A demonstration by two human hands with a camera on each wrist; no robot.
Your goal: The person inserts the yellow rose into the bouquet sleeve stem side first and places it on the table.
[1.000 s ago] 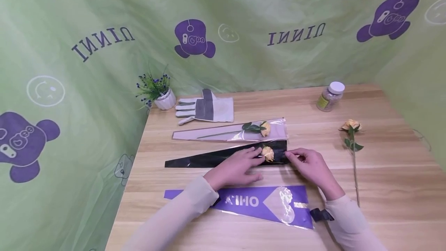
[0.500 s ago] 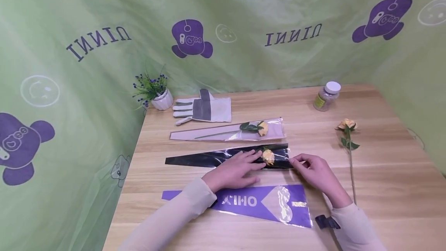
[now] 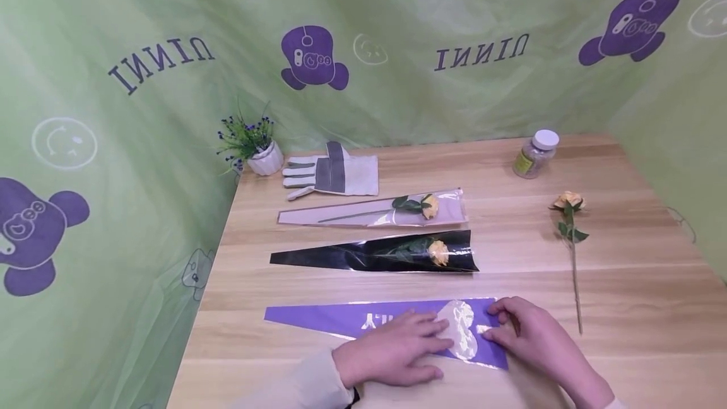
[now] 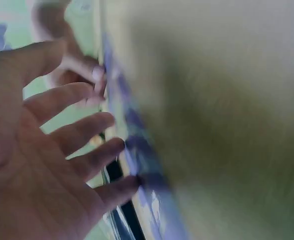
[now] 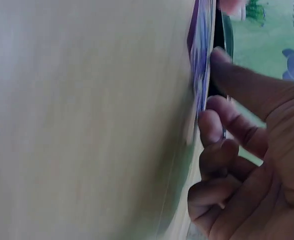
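Observation:
A flat purple flower sleeve [image 3: 318, 316] with a clear heart window lies near the front of the table. My left hand [image 3: 394, 346] rests over its middle with fingers spread; the left wrist view shows the palm of the left hand [image 4: 52, 150] holding nothing. At the wide right end, my right hand [image 3: 531, 333] touches the sleeve with thumb and index finger apart. In the right wrist view, the other fingers of the right hand [image 5: 246, 150] are bent. Behind lies a black flower sleeve [image 3: 324, 257] with a yellow rose [image 3: 438, 253] inside.
A pale pink sleeve [image 3: 307, 216] holding another yellow rose [image 3: 430, 206] lies farther back. One loose rose [image 3: 570, 223] is at right. A work glove [image 3: 332, 173], a potted plant [image 3: 264, 158] and a white-capped jar [image 3: 536, 155] stand or lie along the back.
Both hands have left the black sleeve and come toward the front onto the purple sleeve. The black sleeve stays on the table with its rose inside.

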